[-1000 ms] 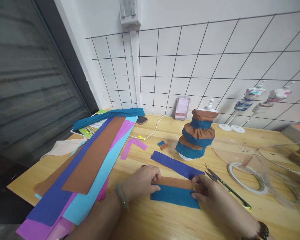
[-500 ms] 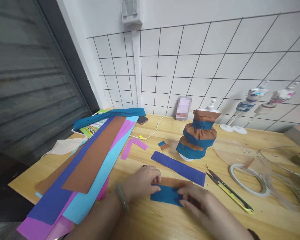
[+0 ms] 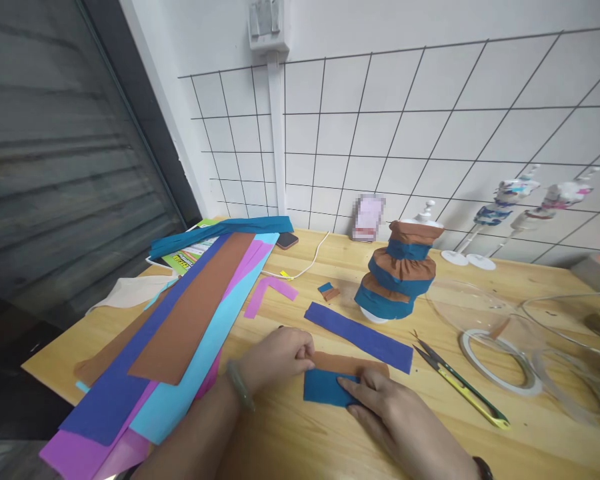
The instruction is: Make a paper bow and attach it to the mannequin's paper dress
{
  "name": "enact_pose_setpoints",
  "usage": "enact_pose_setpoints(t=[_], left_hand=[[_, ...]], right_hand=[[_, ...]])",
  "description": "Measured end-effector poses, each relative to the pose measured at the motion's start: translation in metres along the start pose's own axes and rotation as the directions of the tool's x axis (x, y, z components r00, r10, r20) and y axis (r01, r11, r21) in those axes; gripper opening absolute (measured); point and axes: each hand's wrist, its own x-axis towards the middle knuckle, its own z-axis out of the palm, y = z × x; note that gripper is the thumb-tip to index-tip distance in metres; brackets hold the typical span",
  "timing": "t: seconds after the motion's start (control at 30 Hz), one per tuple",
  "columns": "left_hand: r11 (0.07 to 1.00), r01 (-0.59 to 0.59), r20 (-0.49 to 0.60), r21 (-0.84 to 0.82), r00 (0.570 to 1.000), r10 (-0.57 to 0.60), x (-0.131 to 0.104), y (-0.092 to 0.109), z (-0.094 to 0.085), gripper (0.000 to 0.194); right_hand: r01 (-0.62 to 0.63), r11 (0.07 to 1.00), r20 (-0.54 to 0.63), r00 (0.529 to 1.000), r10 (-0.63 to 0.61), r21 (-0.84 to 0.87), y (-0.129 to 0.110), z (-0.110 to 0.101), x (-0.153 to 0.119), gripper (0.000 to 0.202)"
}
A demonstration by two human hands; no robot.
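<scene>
A short two-tone crepe paper strip, brown along the far edge and teal along the near one (image 3: 325,388), lies flat on the table in front of me. My left hand (image 3: 280,357) has its thumb and forefinger pinched together at the strip's far left corner. Stretched fingers of my right hand (image 3: 385,407) rest on the right part of the strip, covering some of it. Just beyond lies a dark blue paper strip (image 3: 357,337). A small dress form (image 3: 403,273) wrapped in gathered brown and teal paper stands behind it.
Long coloured paper strips (image 3: 190,310) pile up on the left. Yellow-green scissors (image 3: 463,387) and a tape roll (image 3: 500,363) lie on the right. A pink paper scrap (image 3: 273,287), a white cable (image 3: 313,260) and a phone (image 3: 286,240) are farther back, with two decorated figures (image 3: 510,197) beyond.
My left hand has shifted slightly left and up to the strip's corner. My right hand's fingers have slid inward and now lie flatter on the teal part.
</scene>
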Motion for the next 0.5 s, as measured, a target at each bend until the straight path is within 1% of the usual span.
enact_pose_setpoints(t=[0.07, 0.13, 0.2, 0.23, 0.3, 0.37, 0.43, 0.5], left_hand=[[0.999, -0.012, -0.088, 0.044, 0.996, 0.016, 0.000, 0.001, -0.002, 0.006], [0.996, -0.050, -0.175, 0.078, 0.983, 0.063, 0.001, 0.003, -0.002, 0.009], [0.990, -0.121, -0.196, 0.073, 0.972, 0.134, 0.001, 0.007, 0.000, 0.010], [0.983, -0.172, -0.175, 0.057, 0.968, 0.180, 0.002, 0.010, 0.002, 0.009], [0.958, -0.287, -0.101, 0.020, 0.952, 0.288, 0.002, 0.014, 0.007, 0.010], [0.931, -0.366, -0.024, 0.000, 0.930, 0.366, 0.001, 0.017, 0.011, 0.013], [0.927, -0.374, 0.022, 0.011, 0.927, 0.374, 0.002, 0.018, 0.014, 0.015], [0.940, -0.339, 0.045, 0.044, 0.940, 0.337, 0.002, 0.016, 0.016, 0.014]], right_hand=[[0.008, 0.999, 0.031, 0.999, -0.007, -0.039, -0.001, 0.001, 0.001, 0.031], [0.022, 0.997, 0.037, 0.999, -0.020, -0.070, -0.001, 0.001, 0.001, 0.031], [0.031, 0.995, 0.038, 0.999, -0.028, -0.092, -0.002, 0.001, 0.002, 0.031], [0.032, 0.995, 0.040, 0.999, -0.029, -0.098, -0.002, 0.001, 0.002, 0.031], [0.033, 0.994, 0.048, 0.998, -0.028, -0.104, -0.001, 0.002, 0.002, 0.031], [0.033, 0.994, 0.058, 0.998, -0.027, -0.102, -0.001, 0.002, 0.001, 0.033], [0.027, 0.995, 0.074, 0.997, -0.020, -0.091, 0.000, 0.002, 0.001, 0.034], [0.012, 0.997, 0.084, 0.996, -0.005, -0.077, 0.000, 0.002, 0.001, 0.033]])
